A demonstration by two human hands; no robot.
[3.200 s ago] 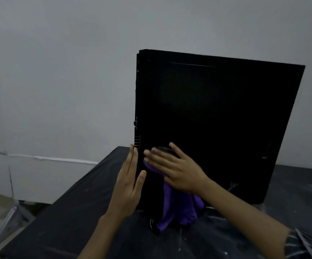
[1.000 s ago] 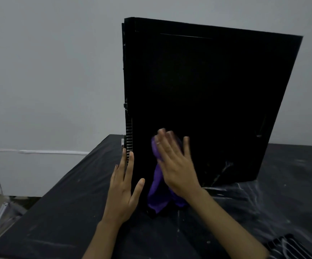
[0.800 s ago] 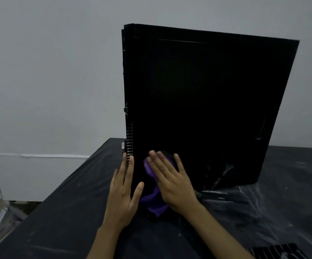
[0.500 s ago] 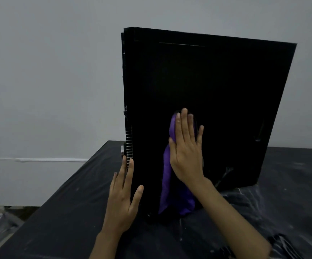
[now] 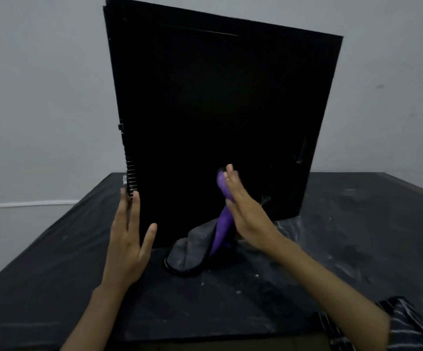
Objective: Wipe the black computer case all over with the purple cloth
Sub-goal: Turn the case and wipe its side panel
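Note:
The black computer case [image 5: 218, 117] stands upright on the table, its broad side panel facing me. My left hand [image 5: 129, 239] lies flat with straight fingers against the case's lower left corner, by the vent slots. My right hand [image 5: 245, 211] presses the purple cloth [image 5: 221, 219] against the lower middle of the side panel with straight fingers. The cloth hangs down from under the palm to the table, where a grey fold of it lies bunched.
The table [image 5: 357, 224] is covered in black sheeting with white smears. A plain grey wall [image 5: 40, 97] stands close behind the case. The table's left edge drops off near my left forearm. A striped sleeve [image 5: 405, 325] shows at the bottom right.
My right hand has slid the cloth down and to the right on the side panel. My left hand stays at the case's lower left corner. The view has moved closer.

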